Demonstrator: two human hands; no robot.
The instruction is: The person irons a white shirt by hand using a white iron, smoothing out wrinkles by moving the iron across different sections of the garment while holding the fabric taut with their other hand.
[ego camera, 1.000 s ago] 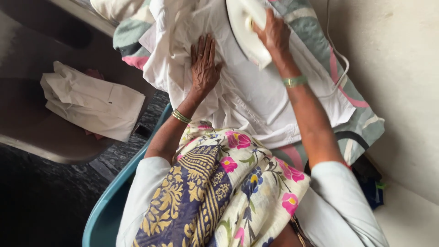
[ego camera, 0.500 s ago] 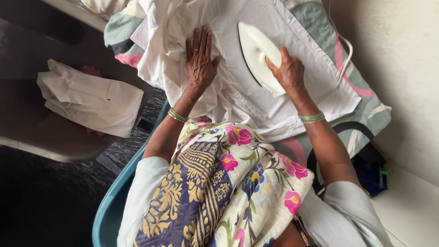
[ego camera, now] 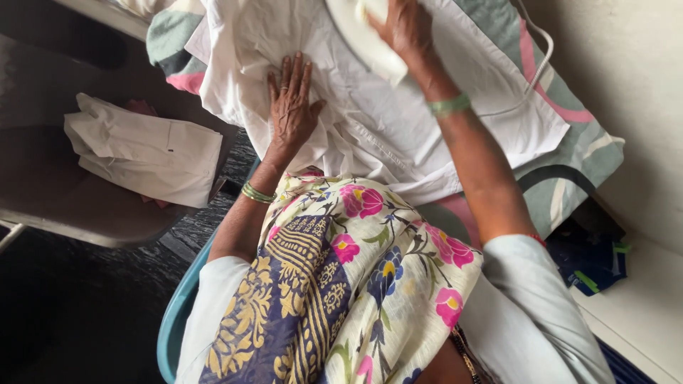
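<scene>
Flanking white shirt point(ego camera: 398, 121): folded clothes point(ego camera: 146, 151) left, iron cord point(ego camera: 537, 64) right.

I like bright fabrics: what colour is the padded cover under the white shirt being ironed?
In the head view, the cover shows grey-green with pink and white curved bands.

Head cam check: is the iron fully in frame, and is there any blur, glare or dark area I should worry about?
Head view: the iron is cut off by the top edge, with the right hand on it slightly soft; the left hand flat on the white shirt is sharp; no harsh glare, though the shirt is bright; the floor at lower left is dark with little detail.
</scene>
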